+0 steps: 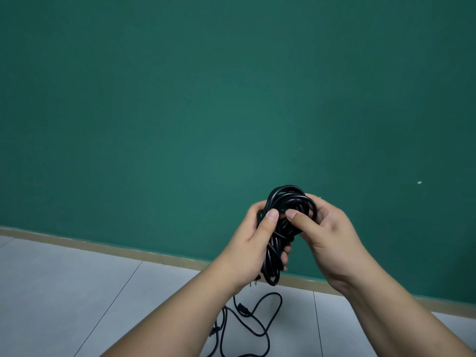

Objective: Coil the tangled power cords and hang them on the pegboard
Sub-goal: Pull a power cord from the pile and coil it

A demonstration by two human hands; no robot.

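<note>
Clamping the fingers of left hand and right hand round the coiled cord, the person grips its middle, wise for a seemingly light, springy, slippery bundle.

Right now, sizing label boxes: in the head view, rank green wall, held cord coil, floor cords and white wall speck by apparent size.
1. green wall
2. cord coil and floor cords: alike, coil nearer
3. white speck
</note>
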